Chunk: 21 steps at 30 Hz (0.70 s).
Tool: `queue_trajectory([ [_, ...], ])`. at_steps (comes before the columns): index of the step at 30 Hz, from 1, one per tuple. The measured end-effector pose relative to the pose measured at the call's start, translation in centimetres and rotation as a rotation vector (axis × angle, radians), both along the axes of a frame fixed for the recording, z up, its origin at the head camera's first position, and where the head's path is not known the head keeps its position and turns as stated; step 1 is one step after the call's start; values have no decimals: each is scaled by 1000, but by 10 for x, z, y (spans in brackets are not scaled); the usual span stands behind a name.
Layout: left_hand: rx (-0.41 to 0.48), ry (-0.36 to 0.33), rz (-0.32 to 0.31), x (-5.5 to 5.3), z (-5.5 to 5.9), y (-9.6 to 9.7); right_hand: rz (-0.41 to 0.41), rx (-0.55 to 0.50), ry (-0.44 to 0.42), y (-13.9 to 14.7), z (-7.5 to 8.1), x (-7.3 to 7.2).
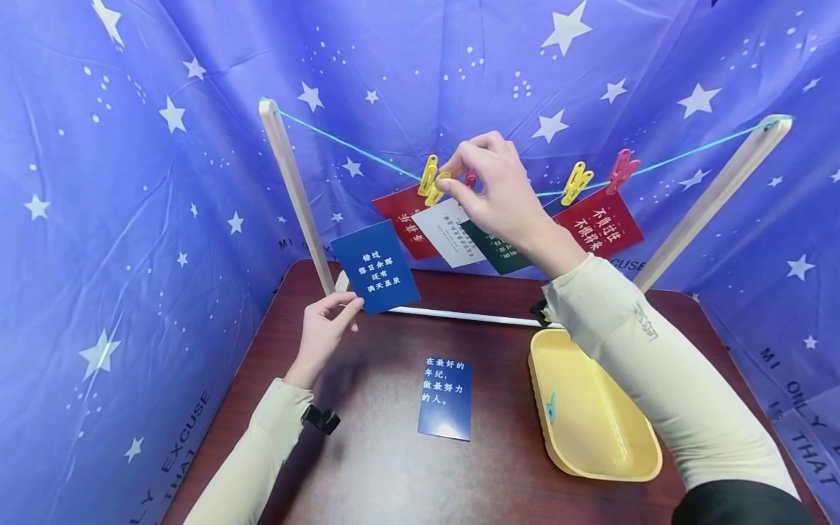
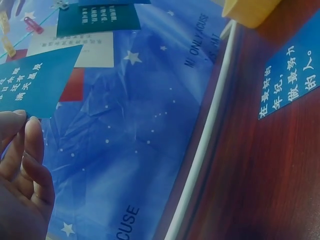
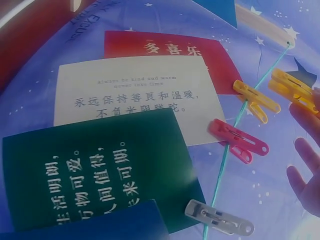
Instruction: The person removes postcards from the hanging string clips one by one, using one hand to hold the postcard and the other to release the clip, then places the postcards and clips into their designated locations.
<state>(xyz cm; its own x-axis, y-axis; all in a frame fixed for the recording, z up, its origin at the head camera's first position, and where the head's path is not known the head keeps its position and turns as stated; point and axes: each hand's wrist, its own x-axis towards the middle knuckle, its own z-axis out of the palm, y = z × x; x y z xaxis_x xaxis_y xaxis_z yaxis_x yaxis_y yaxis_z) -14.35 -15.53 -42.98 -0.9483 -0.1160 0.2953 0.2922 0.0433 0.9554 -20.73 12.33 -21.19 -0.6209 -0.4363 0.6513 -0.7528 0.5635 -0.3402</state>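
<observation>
Already, perhaps five cards hung; left hand pinched blue card, right hand yellow clothespin; another card lay unhung.

"满天星辰" on held card, "多喜乐" on red card, "EXCUSE" on curtain

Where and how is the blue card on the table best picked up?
Probably at the near edge of the blue card, pinched from the person's side: it lies flat on the table, so an edge must be lifted first, and that end is free of lettering.
</observation>
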Motion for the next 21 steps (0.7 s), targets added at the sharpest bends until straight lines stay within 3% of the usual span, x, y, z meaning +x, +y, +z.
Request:
queue_trajectory([
  [9, -47, 36, -40, 4, -3, 3, 29, 8, 44, 12, -14, 5],
  [21, -52, 13, -81, 9, -9, 10, 59, -18, 95, 29, -33, 11],
])
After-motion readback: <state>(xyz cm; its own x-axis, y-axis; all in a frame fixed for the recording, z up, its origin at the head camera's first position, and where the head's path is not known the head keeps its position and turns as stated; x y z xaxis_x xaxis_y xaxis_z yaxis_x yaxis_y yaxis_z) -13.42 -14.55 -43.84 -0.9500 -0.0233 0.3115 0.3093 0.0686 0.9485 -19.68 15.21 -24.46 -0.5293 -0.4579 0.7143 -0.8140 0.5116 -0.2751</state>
